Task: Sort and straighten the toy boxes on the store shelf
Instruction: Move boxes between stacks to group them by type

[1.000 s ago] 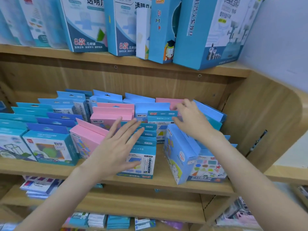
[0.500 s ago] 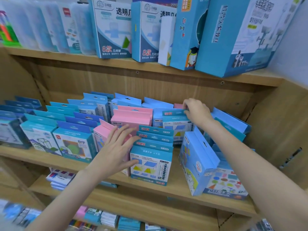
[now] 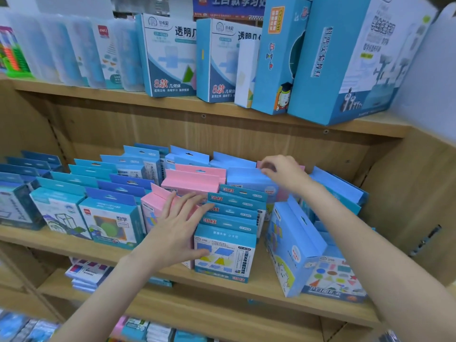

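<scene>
Left hand (image 3: 177, 230) flat, fingers straight, spread (thumb out low); right hand (image 3: 283, 172) reaching farther, fingers curled down.

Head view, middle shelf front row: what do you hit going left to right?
Teal box with a wireframe cube → teal box with a green circle → left hand resting on the pink box → teal box with coloured shapes → light blue tilted box → flat shapes box.

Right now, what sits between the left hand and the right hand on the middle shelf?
In the head view, the left hand and the right hand are separated by a front-to-back row of teal cardboard boxes, with pink cardboard boxes beside it.
</scene>
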The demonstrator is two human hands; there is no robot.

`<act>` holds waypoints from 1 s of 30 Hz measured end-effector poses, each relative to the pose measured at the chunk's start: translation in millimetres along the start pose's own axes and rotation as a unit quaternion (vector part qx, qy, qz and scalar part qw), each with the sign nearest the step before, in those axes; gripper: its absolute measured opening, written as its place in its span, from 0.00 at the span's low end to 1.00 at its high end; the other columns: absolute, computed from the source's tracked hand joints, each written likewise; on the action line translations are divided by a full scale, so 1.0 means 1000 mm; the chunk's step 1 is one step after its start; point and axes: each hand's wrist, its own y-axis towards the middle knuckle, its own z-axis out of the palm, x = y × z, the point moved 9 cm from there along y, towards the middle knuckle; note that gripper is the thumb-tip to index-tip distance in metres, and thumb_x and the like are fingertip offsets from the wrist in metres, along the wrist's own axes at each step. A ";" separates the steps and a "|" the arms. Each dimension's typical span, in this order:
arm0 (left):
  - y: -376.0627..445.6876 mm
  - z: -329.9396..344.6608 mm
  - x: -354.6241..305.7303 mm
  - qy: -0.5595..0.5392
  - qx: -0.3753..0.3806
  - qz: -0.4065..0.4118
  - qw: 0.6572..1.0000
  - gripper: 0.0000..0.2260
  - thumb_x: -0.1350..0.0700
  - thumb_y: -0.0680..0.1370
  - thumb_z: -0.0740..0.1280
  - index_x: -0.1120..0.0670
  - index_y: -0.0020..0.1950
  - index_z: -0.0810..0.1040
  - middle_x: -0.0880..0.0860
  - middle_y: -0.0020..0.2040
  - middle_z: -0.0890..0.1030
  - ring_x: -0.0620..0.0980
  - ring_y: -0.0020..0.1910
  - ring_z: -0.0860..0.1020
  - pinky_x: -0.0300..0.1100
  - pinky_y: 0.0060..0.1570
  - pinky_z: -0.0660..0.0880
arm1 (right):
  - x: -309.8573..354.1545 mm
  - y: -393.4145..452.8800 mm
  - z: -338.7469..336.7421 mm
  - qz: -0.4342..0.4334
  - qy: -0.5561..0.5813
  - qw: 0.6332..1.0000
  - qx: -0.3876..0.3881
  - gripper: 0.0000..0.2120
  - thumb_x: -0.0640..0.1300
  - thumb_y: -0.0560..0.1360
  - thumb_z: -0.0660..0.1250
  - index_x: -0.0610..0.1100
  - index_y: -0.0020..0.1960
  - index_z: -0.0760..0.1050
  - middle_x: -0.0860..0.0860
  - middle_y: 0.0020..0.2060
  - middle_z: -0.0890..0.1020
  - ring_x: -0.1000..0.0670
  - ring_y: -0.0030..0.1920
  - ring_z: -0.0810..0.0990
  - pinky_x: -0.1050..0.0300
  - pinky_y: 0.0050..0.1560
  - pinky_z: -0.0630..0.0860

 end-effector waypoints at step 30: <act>0.013 -0.001 -0.013 -0.016 -0.075 0.023 0.997 0.39 0.41 0.52 0.79 0.52 0.58 0.69 0.57 0.63 0.68 0.59 0.64 0.63 0.57 0.66 0.49 | -0.055 -0.085 -0.070 0.090 0.021 0.987 -0.129 0.06 0.40 0.75 0.63 0.42 0.48 0.78 0.45 0.41 0.81 0.49 0.41 0.78 0.61 0.44 0.72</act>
